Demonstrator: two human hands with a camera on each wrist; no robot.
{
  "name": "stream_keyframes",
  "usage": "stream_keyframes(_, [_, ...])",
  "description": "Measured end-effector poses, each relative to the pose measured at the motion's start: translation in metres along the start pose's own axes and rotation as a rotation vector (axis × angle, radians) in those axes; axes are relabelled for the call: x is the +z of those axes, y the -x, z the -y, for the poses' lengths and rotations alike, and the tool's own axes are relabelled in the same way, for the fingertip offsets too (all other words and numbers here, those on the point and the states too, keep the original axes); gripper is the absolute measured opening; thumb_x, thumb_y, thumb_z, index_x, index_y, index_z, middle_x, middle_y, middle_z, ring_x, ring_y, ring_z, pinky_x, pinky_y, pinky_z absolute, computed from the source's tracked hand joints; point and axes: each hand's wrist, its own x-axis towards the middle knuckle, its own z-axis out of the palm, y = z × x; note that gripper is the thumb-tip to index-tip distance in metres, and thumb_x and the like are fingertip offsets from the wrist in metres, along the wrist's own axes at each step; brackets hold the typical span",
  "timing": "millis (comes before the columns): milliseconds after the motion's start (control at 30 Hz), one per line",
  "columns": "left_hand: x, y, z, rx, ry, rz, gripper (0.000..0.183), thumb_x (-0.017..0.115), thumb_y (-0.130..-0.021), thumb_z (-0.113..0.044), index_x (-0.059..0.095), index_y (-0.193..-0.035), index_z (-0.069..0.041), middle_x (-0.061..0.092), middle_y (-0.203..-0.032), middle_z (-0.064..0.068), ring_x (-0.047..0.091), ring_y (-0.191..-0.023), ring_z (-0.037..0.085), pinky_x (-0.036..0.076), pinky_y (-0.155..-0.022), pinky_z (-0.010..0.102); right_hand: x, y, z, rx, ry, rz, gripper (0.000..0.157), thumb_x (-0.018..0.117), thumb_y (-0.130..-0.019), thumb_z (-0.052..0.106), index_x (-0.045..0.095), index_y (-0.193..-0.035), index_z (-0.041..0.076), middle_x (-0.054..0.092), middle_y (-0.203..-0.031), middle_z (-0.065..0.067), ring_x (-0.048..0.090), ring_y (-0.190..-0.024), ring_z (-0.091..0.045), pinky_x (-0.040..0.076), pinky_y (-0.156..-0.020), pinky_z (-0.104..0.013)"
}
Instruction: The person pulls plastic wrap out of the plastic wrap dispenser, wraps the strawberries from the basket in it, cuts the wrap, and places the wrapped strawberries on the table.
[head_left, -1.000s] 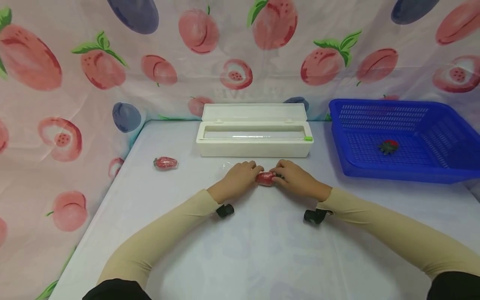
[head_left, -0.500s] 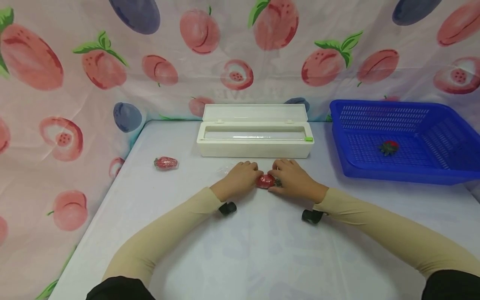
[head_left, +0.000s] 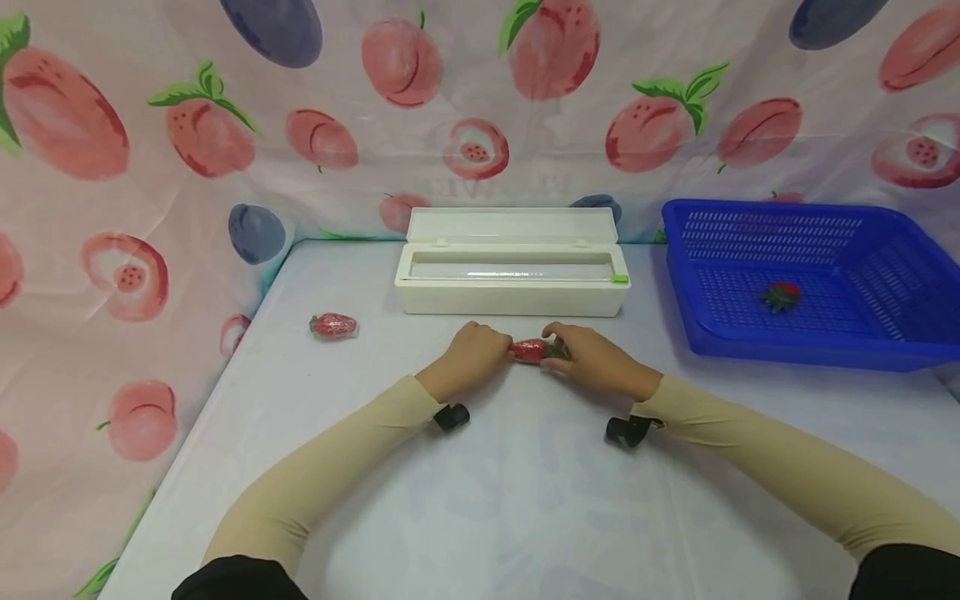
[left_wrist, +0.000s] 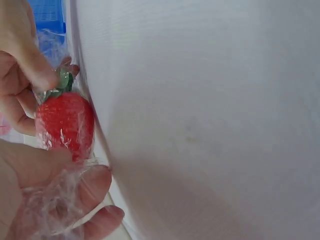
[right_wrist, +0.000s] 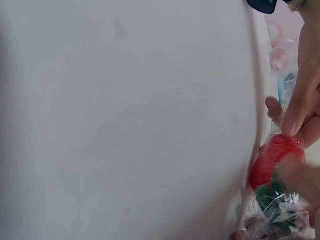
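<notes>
A red strawberry (head_left: 528, 351) with green leaves lies between the two hands, wrapped in clear plastic film. My left hand (head_left: 471, 357) pinches the film at its pointed end; in the left wrist view the bunched film (left_wrist: 55, 200) runs between thumb and fingers. At the leafy end, my right hand (head_left: 596, 358) holds the wrapped fruit with thumb and fingers on either side. Loose film (right_wrist: 285, 210) spreads around the leaves in the right wrist view, where the right thumb is blurred. Another film-wrapped strawberry (head_left: 333, 326) lies apart on the left of the table.
A white film dispenser box (head_left: 512, 298) stands behind the hands with its lid raised, a green piece at its right end. To the right is a blue plastic basket (head_left: 795, 354) containing one strawberry (head_left: 782, 296). A fruit-print cloth (head_left: 547, 133) hangs behind the white-covered table (head_left: 540, 500).
The left fingers have drawn together on the film at the strawberry's tip, and the loose film beside that hand has gone from sight. The right hand has shifted slightly right, showing more leaves.
</notes>
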Motion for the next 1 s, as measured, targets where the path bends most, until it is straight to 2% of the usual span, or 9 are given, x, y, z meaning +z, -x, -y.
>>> stream_keyframes(133, [-0.002, 0.0, -0.001, -0.048, 0.025, -0.001, 0.022, 0.055, -0.094, -0.027, 0.069, -0.089, -0.011, 0.073, -0.084, 0.004, 0.068, -0.082, 0.02, 0.047, -0.079, 0.035, -0.001, 0.002, 0.002, 0.0, -0.095, -0.078, 0.029, 0.07, -0.083, 0.017, 0.053, -0.101, 0.001, 0.062, -0.096, -0.013, 0.061, -0.082, -0.02, 0.051, -0.071, -0.032])
stream_keyframes(233, [-0.002, 0.0, -0.001, -0.066, 0.018, 0.007, 0.022, 0.055, -0.094, -0.026, 0.069, -0.09, -0.01, 0.073, -0.085, 0.004, 0.068, -0.083, 0.02, 0.047, -0.08, 0.035, -0.003, 0.004, 0.003, -0.005, -0.206, -0.104, 0.012, 0.056, -0.091, 0.011, 0.055, -0.099, 0.002, 0.061, -0.099, -0.013, 0.061, -0.085, -0.02, 0.051, -0.071, -0.03])
stream_keyframes(300, [-0.002, 0.0, 0.0, -0.076, 0.011, 0.011, 0.022, 0.054, -0.095, -0.026, 0.069, -0.091, -0.01, 0.073, -0.086, 0.004, 0.068, -0.083, 0.019, 0.048, -0.08, 0.035, -0.005, 0.005, 0.003, -0.027, -0.287, -0.089, 0.018, 0.044, -0.09, 0.002, 0.057, -0.103, 0.0, 0.061, -0.106, -0.016, 0.062, -0.091, -0.024, 0.052, -0.075, -0.033])
stream_keyframes(400, [-0.001, 0.001, 0.001, -0.09, 0.007, 0.014, 0.023, 0.054, -0.095, -0.027, 0.07, -0.091, -0.011, 0.073, -0.085, 0.003, 0.068, -0.083, 0.019, 0.047, -0.079, 0.035, -0.008, 0.008, 0.001, -0.082, -0.335, -0.045, 0.038, 0.038, -0.081, -0.011, 0.057, -0.112, -0.003, 0.058, -0.117, -0.019, 0.059, -0.104, -0.031, 0.054, -0.082, -0.04])
stream_keyframes(533, [0.0, 0.0, 0.001, -0.083, 0.027, 0.01, 0.023, 0.054, -0.095, -0.027, 0.07, -0.089, -0.011, 0.072, -0.084, 0.003, 0.068, -0.082, 0.019, 0.047, -0.081, 0.036, -0.009, 0.008, -0.005, -0.131, -0.299, -0.006, 0.043, 0.052, -0.079, -0.016, 0.054, -0.12, -0.002, 0.054, -0.125, -0.02, 0.063, -0.105, -0.032, 0.055, -0.081, -0.037])
stream_keyframes(633, [0.001, 0.0, -0.001, -0.051, 0.038, 0.011, 0.022, 0.054, -0.095, -0.027, 0.07, -0.089, -0.012, 0.072, -0.082, 0.002, 0.068, -0.081, 0.019, 0.047, -0.082, 0.036, -0.008, 0.005, -0.008, -0.111, -0.269, -0.01, 0.044, 0.066, -0.079, -0.007, 0.055, -0.121, 0.0, 0.056, -0.124, -0.02, 0.068, -0.085, -0.024, 0.056, -0.069, -0.028])
stream_keyframes(700, [0.002, -0.001, -0.003, -0.028, 0.034, 0.007, 0.022, 0.054, -0.095, -0.027, 0.069, -0.09, -0.012, 0.072, -0.082, 0.001, 0.068, -0.081, 0.019, 0.047, -0.083, 0.036, -0.007, 0.003, -0.009, -0.084, -0.243, -0.013, 0.046, 0.071, -0.079, 0.002, 0.055, -0.121, 0.001, 0.059, -0.121, -0.019, 0.065, -0.072, -0.017, 0.053, -0.062, -0.023])
stream_keyframes(833, [0.002, -0.002, -0.008, -0.004, 0.038, -0.019, 0.022, 0.053, -0.095, -0.027, 0.07, -0.09, -0.013, 0.072, -0.081, 0.0, 0.068, -0.079, 0.017, 0.047, -0.085, 0.037, -0.006, -0.002, -0.009, -0.061, -0.175, 0.015, 0.052, 0.073, -0.078, 0.015, 0.053, -0.125, 0.003, 0.062, -0.116, -0.015, 0.052, -0.064, -0.01, 0.046, -0.058, -0.023])
stream_keyframes(1000, [-0.001, -0.002, -0.015, 0.026, 0.033, -0.06, 0.024, 0.053, -0.095, -0.026, 0.069, -0.082, -0.013, 0.07, -0.073, 0.0, 0.067, -0.074, 0.017, 0.047, -0.084, 0.036, -0.004, -0.003, -0.007, -0.065, -0.152, 0.054, 0.044, 0.066, -0.077, 0.014, 0.055, -0.119, 0.005, 0.065, -0.104, -0.013, 0.049, -0.065, -0.011, 0.042, -0.06, -0.025])
